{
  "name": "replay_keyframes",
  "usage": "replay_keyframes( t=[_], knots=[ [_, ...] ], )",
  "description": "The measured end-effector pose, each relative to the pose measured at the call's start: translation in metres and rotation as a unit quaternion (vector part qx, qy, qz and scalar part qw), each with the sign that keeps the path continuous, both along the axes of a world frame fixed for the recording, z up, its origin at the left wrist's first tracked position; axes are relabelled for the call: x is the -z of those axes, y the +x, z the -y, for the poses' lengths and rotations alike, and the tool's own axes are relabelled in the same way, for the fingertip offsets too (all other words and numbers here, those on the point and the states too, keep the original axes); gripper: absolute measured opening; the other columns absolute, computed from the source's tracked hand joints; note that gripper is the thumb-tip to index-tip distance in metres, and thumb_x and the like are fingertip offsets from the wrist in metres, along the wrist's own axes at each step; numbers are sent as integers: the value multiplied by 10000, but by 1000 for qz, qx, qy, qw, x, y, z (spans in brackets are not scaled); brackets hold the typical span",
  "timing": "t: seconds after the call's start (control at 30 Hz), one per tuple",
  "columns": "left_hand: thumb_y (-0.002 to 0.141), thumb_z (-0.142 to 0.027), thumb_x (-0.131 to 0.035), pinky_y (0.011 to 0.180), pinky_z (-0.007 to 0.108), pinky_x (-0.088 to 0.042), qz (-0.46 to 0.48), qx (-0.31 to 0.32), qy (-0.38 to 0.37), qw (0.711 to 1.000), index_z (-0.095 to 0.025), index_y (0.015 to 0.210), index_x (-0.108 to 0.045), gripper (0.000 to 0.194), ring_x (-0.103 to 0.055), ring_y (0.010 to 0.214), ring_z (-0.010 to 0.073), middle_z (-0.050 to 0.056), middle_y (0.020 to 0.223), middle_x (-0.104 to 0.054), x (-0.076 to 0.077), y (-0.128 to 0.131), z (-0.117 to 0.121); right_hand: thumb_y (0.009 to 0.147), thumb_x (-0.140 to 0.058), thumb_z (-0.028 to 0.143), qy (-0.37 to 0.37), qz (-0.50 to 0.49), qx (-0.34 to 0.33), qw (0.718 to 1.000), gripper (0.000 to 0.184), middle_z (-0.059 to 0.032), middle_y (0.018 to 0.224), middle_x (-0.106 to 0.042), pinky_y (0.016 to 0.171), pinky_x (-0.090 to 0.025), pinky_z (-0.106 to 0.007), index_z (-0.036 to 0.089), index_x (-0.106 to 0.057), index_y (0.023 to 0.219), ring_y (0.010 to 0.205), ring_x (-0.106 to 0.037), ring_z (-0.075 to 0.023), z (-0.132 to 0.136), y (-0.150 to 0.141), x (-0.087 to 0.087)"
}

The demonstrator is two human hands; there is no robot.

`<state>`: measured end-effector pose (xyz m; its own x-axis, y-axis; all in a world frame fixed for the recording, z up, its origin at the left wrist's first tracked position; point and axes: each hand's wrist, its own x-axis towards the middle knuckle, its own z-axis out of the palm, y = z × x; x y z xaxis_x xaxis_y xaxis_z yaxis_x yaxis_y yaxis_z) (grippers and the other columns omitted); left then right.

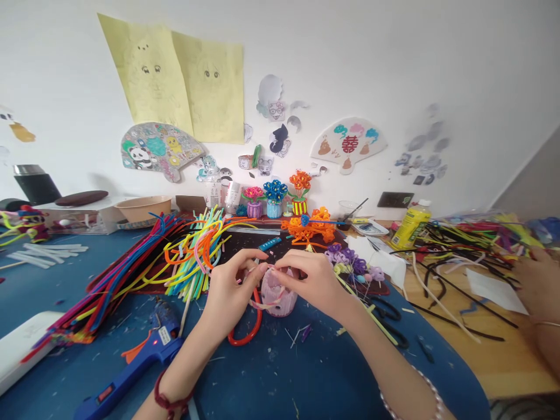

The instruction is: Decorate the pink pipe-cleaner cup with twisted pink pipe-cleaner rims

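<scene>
My left hand (233,286) and my right hand (315,281) meet at the middle of the blue table, fingertips nearly touching. Each pinches a pink-and-cream twisted pipe cleaner (263,305), which loops down in front of a small pink pot (286,304). The pot stands upright just behind and below my fingers, its rim partly hidden by them. Beside it on the left lies a red scissors-like handle (245,342), its other end out of sight under my hands. Purple flowers on wire stems (350,259) lie just past my right hand.
A blue glue gun (140,363) lies near my left forearm. Pipe cleaner bundles (196,251) spread behind it. Pink, blue and orange potted flowers (275,198) stand by the wall. Dark-handled scissors (387,318) and a yellow bottle (411,224) are rightward; another person's hand (538,280) is at far right.
</scene>
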<state>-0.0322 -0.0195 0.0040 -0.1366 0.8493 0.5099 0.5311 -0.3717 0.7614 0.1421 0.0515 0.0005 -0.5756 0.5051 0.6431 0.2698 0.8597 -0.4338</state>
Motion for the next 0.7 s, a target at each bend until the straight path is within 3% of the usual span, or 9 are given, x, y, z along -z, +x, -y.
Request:
replay_keyframes(
  t=[0.17,0.43,0.7],
  knots=[
    [875,-361,-588,520,198,-359,31,14,-11,999,-172,842,-627,196,-491,532,87,-47,595,-569,1,0,-1,876,-655,314,-11,-27,23,999,120,11,738,-655,553,-393,-219,203,-699,870,557,-508,-91,1,-1,-1],
    [878,-366,-606,502,180,-395,74,39,3,996,-177,858,-623,190,-519,532,75,-42,624,-589,1,1,1,893,-617,268,56,-98,30,993,113,-17,751,-682,552,-429,-226,193,-683,840,566,-557,-107,9,-5,-4],
    [858,-272,-645,442,157,-439,120,59,99,986,-202,857,-653,71,-547,478,72,-42,596,-619,-4,2,16,851,-665,260,162,-166,18,973,51,-25,720,-716,596,-495,-269,210,-673,845,621,-642,-146,24,-5,-13]
  ],
)
